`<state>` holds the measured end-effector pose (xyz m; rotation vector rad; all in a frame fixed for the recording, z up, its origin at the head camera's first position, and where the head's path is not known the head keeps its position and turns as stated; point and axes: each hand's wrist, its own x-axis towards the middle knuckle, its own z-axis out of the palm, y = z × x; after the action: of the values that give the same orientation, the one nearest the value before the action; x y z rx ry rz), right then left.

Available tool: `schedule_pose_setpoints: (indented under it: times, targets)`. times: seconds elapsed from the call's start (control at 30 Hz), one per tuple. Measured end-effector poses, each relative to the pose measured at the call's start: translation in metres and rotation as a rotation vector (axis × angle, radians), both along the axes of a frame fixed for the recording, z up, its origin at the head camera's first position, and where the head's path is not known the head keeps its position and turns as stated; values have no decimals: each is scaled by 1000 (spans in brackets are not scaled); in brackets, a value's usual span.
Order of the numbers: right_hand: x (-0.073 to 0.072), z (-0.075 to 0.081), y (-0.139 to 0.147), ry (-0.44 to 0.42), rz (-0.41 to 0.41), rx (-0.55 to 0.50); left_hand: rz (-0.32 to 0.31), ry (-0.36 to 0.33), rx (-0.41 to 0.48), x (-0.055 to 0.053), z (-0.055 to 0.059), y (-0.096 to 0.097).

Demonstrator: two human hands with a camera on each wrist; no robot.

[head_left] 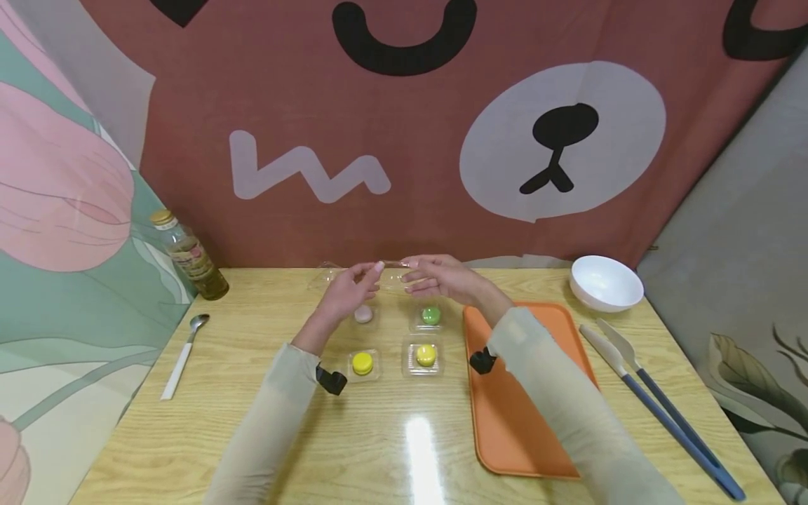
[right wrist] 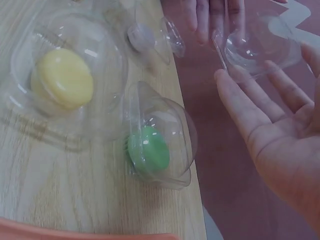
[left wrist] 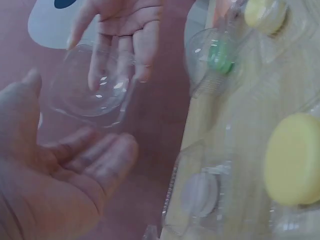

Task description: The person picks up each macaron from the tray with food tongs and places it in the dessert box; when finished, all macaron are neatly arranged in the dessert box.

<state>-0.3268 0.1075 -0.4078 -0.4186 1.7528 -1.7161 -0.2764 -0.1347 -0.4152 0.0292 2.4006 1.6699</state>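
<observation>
Above the table's far edge, my right hand [head_left: 445,275] pinches a clear plastic lid [head_left: 395,278] by its edge, thumb on one side and fingers behind. The lid has a round dome, plain in the left wrist view. My left hand [head_left: 350,289] is just left of it, fingers spread and relaxed close to its rim. Below the hands are a pale lilac macaron [head_left: 363,313] and a green macaron [head_left: 431,315], each in a clear case. Nearer are a yellow macaron [head_left: 362,362] at left and another yellow macaron [head_left: 426,355] at right, also in clear cases.
Another clear plastic piece [head_left: 323,275] lies left of my left hand. An orange tray [head_left: 514,421] lies under my right forearm. Right of it are blue-handled tongs [head_left: 675,414] and a white bowl [head_left: 606,284]. A spoon [head_left: 183,358] and an oil bottle [head_left: 192,258] are at left.
</observation>
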Motion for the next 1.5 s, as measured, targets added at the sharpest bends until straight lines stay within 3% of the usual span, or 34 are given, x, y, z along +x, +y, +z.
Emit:
schedule_pose_setpoints:
  times: [0.17,0.27,0.53,0.67,0.9,1.0,1.23,1.5]
  targets:
    - [2,-3,0,76,26,17,-82,-127,57,0,2,-11]
    - [3,-5,0,110,35,-2,-153,-162,79,-1,1,-16]
    - [7,-4,-1,151,97,6,-300,-131,81,1,1,-27]
    - [9,-2,0,185,112,33,-356,-93,19,3,0,-28]
    - [7,0,-1,227,159,52,-317,-9,-125,5,6,-27]
    - [7,3,-2,277,155,114,-295,67,-188,5,7,-25]
    - [12,16,-8,514,157,390,-273,290,-391,6,17,-24]
    - [19,18,-22,825,147,617,-276,358,-474,7,21,-30]
